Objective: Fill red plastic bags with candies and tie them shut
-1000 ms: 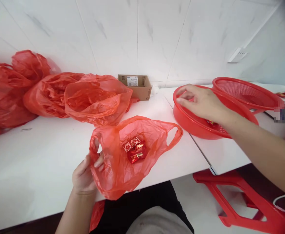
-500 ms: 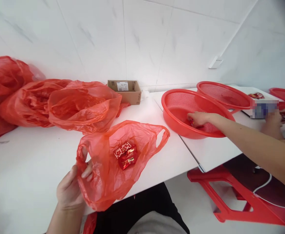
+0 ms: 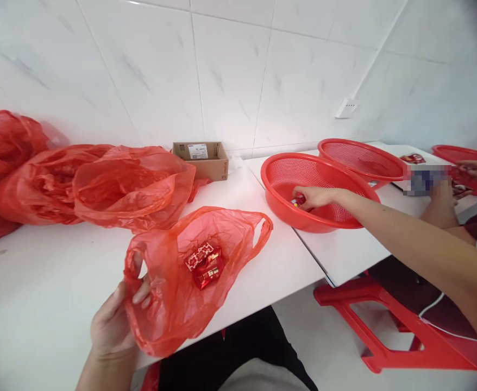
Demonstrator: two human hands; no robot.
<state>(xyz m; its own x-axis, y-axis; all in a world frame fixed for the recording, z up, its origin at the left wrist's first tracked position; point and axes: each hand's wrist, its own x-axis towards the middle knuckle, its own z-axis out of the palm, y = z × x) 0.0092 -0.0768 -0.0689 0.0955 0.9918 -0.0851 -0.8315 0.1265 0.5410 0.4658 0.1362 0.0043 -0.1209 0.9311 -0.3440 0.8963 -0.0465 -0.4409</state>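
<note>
My left hand (image 3: 116, 315) is closed on the handle of a red plastic bag (image 3: 161, 288), which lies spread on the white table with its mouth facing up. Inside it are red-and-gold wrapped packets (image 3: 208, 270) and a patterned white-and-red one (image 3: 199, 256). To the right, my right hand (image 3: 314, 198) reaches down into a red perforated basket (image 3: 324, 221). Its fingers are closed around a small wrapped packet (image 3: 298, 201), red with some yellow; the hand covers part of it.
Several puffed-up red bags (image 3: 132, 187) line the left by the wall. Behind stands an open cardboard box (image 3: 208, 165). A second basket (image 3: 361, 155) sits farther back. At right, another person's hands (image 3: 444, 198) work near a third basket (image 3: 466, 153). A red stool (image 3: 401, 320) stands below.
Within the basket, my right hand has risen slightly, and the packet in its fingers shows more clearly. The view has shifted a little. My left hand keeps hold of the bag.
</note>
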